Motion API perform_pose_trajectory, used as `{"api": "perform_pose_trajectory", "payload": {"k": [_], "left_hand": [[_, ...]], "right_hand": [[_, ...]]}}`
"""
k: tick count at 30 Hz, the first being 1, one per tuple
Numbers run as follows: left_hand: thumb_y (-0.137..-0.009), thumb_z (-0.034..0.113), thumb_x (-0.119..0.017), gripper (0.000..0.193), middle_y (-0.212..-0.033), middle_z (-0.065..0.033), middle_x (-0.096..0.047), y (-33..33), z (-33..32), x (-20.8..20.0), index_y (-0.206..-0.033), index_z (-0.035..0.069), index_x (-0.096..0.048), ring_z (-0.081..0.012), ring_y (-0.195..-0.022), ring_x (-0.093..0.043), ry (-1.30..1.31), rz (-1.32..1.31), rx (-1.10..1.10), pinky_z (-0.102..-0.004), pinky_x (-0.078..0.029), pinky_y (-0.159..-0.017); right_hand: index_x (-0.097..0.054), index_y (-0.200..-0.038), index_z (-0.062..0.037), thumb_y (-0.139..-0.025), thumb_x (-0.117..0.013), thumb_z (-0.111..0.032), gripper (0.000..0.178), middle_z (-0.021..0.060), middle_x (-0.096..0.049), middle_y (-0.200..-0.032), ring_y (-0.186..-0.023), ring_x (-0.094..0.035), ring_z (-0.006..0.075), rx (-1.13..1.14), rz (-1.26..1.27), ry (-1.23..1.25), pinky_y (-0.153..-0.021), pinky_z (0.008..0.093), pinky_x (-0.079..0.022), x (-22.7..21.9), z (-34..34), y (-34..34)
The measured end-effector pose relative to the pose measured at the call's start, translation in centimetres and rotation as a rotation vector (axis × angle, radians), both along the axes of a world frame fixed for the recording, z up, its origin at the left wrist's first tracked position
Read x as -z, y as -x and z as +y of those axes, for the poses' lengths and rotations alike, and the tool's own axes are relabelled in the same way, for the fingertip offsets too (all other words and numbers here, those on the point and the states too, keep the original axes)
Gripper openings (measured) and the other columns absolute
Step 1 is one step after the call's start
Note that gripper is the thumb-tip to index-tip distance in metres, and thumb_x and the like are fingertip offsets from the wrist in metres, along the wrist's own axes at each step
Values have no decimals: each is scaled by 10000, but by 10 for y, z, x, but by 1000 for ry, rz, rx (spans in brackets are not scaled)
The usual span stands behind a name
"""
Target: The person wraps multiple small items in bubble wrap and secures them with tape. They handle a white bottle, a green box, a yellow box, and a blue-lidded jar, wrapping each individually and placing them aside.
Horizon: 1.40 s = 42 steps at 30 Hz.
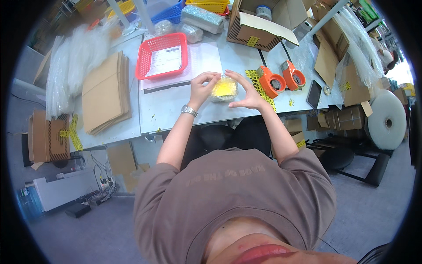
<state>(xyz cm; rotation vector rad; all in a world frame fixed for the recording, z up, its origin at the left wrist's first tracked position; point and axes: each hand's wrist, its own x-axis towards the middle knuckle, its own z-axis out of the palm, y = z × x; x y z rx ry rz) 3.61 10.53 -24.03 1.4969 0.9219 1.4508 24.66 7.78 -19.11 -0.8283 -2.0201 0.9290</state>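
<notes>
A small bubble-wrapped package (225, 89) with a yellow patch on it lies on the white table between my hands. My left hand (203, 88), with a metal watch at the wrist, is closed, thumb and fingertips pinched together at the package's far left corner. Whether a bit of the wrap is between them is too small to be sure of. Curved around the package's right side is my right hand (249, 93), its thumb and fingers spread wide apart. Its fingertips are near the far edge, its thumb by the near right corner.
Beyond my left hand stands a red basket (140, 66) holding a printed sheet. Flat brown cardboard (104, 94) is stacked at left. Two orange tape dispensers (271, 82) and a dark phone (314, 94) lie at right. An open carton (250, 33) stands behind, a bubble-wrap roll (384, 116) far right.
</notes>
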Motion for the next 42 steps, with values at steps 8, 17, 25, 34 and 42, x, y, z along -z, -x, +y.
{"api": "perform_pose_trajectory", "payload": {"k": [8,17,25,34,42], "left_hand": [[-888,135,-673,249,-1273,-158,-618,11,-15,-11,-1122,49,-673,-249,-1192,-584,-237,175,135,-374,-457,-995],[-865,168,-654,235,-1244,-184,-588,-29,1,6,-1065,49,-623,-319,-1139,-578,-261,53,19,-394,-456,-972],[-882,169,-575,258,-1240,-201,-521,-49,1,5,-1093,24,-540,-343,-1148,-509,-367,250,7,-437,-412,-987],[-849,188,-599,269,-1255,-183,-476,-80,-25,-17,-1049,12,-566,-349,-1190,-437,-319,413,1,-446,-335,-1016],[-825,181,-623,255,-1217,-177,-458,-97,-33,-13,-1036,41,-602,-348,-1150,-426,-423,482,-64,-454,-351,-980]], "right_hand": [[-673,-1193,-94,-834,-739,-177,375,109,-587,-1337,-1247,-542,227,145,246,89,-1027,359,-437,33,13,6],[-701,-1119,-42,-934,-599,-100,220,130,-566,-1362,-1257,-526,230,293,504,147,-1033,344,-414,54,18,11],[-591,-1269,-1,-1004,-481,-241,374,137,-517,-1403,-1311,-458,228,294,553,343,-1097,352,-331,40,17,-15],[-345,-1347,109,-687,-720,-208,823,276,-568,-1188,-1162,-560,369,917,-1143,183,-1001,446,-413,75,20,-80],[-480,-1281,-3,-689,-668,-138,636,98,-633,-949,-742,-629,178,678,-140,82,-705,316,-506,15,6,-167]]}}
